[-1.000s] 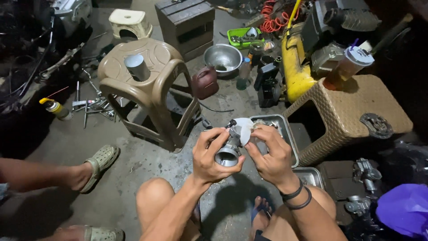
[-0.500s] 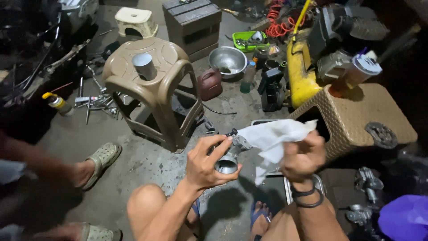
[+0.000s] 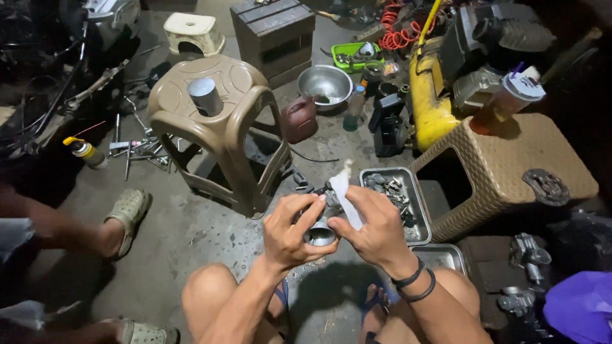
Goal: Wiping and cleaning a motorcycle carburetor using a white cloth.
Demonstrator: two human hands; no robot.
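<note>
My left hand grips a small round metal part, a short cylinder with an open end facing up. Beside it, my right hand pinches a white cloth and presses it against the part's rim; the cloth's tip sticks upward. Both hands hover over the concrete floor between my bare knees. Just beyond them lies a metal tray holding several small engine pieces.
A tan plastic stool with a grey cylinder on top stands ahead left. A woven brown stool sits to the right, a yellow compressor, steel bowl and tools beyond. Another person's sandalled foot rests at left.
The cloth, spread wide in my right hand half a second ago, is now bunched and brought back against the metal part. Both hands have closed together again.
</note>
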